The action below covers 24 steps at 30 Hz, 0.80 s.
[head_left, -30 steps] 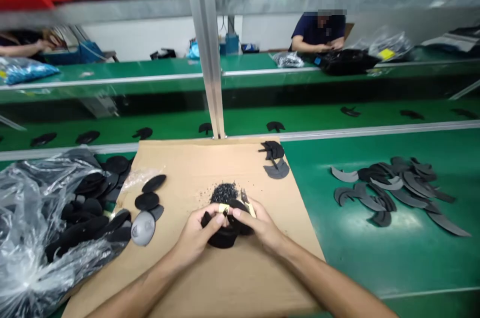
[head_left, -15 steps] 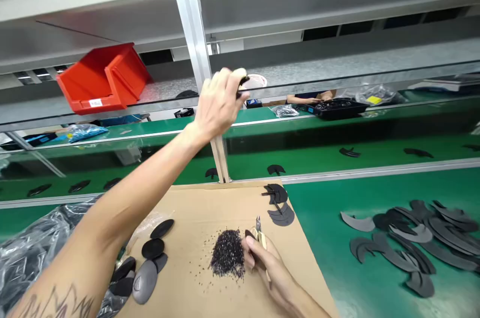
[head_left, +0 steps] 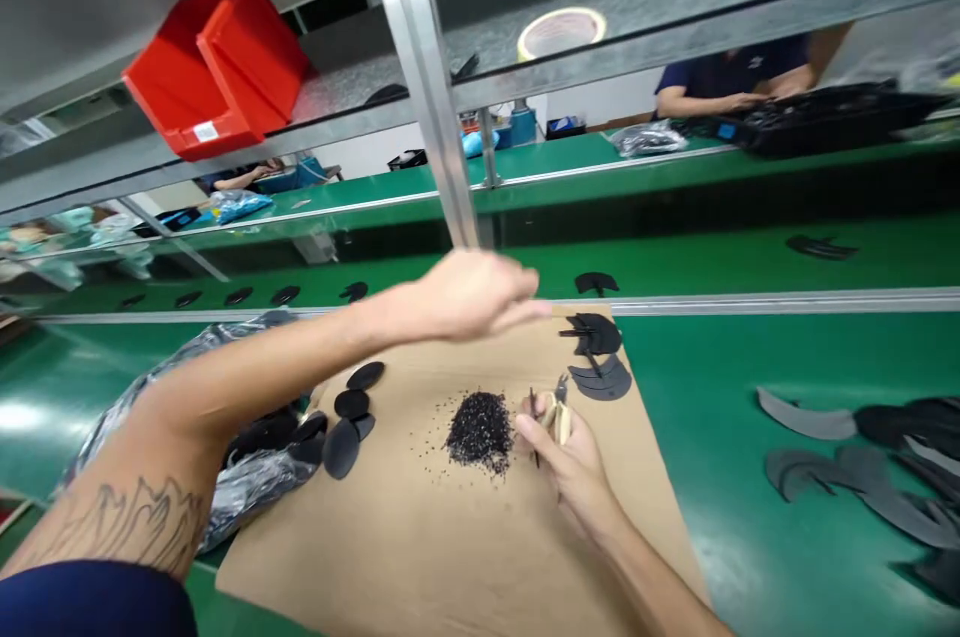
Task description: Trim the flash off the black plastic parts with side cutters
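My left hand (head_left: 480,295), blurred by motion, is in the air above the far edge of the cardboard. Its thumb and fingers point right, a little apart, and nothing shows in them. My right hand (head_left: 574,462) is closed round cream-handled nippers (head_left: 556,417), jaws pointing up. A thin dark piece (head_left: 534,427), seen edge-on, is also in its fingers. Left of it lies a heap of small black bits (head_left: 480,429). Fan-shaped black plastic parts (head_left: 600,377) rest beyond the nippers. A small black object (head_left: 465,67) sits at the shelf edge.
Cardboard (head_left: 420,557) covers the bench. Black oval parts (head_left: 341,449) and a clear plastic bag (head_left: 255,492) lie left; curved grey parts (head_left: 806,417) lie right. Overhead, the shelf bears a red bin (head_left: 247,67) and a tape roll (head_left: 562,32). A metal post (head_left: 427,67) rises centrally. Co-workers sit beyond.
My left hand has come down from the shelf edge, where it held a small black object; that object now appears on the shelf. My right hand keeps the nippers. The view has shifted.
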{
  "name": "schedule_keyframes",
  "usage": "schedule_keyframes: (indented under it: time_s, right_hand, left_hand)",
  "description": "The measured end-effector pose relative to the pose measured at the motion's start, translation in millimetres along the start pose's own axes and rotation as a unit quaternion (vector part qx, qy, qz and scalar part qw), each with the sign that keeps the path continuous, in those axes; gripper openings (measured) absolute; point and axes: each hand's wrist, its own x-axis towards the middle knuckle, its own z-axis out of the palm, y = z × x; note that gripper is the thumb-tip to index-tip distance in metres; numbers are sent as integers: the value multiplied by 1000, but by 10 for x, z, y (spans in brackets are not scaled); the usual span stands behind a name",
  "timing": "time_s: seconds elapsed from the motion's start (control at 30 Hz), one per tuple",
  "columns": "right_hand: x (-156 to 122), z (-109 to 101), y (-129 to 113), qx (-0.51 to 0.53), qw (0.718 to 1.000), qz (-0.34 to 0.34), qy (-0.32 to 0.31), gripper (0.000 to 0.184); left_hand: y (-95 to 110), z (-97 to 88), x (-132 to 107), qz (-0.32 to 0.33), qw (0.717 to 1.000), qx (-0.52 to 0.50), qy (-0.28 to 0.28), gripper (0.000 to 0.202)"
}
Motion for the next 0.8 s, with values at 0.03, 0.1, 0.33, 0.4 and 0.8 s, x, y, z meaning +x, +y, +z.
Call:
schedule_keyframes:
  time_s: [0.03, 0.1, 0.33, 0.4, 0.8]
  right_hand:
    - [6, 0, -6, -8, 1000, -2, 9, 56]
    - [24, -5, -21, -28, 999, 2, 24, 54]
    - [165, -76, -78, -120, 991, 46, 43, 61]
    - [193, -96, -98, -135, 988, 47, 65, 67]
    - [340, -294, -89, -229, 966, 36, 113, 55]
  left_hand:
    - [24, 204, -191, -18, 996, -65, -57, 43]
    - [17, 542, -500, -33, 989, -105, -97, 35]
    - [-673, 744, -837, -151, 975, -126, -103, 24]
    - [-1112, 671, -831, -246, 963, -81, -74, 28]
    - [-2553, 617, -1538, -568, 822, 11, 28, 21]
